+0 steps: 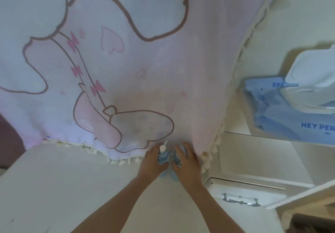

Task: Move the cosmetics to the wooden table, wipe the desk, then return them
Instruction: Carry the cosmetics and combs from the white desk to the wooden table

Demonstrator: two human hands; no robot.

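Left hand curls round a blue pump bottle at lower centre of the frame. Right hand grasps a second blue bottle just beside it, above the white tabletop.

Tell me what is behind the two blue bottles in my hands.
The pink cartoon cloth hangs directly behind the pump bottle and the second blue bottle. Whatever lies behind that cloth is covered.
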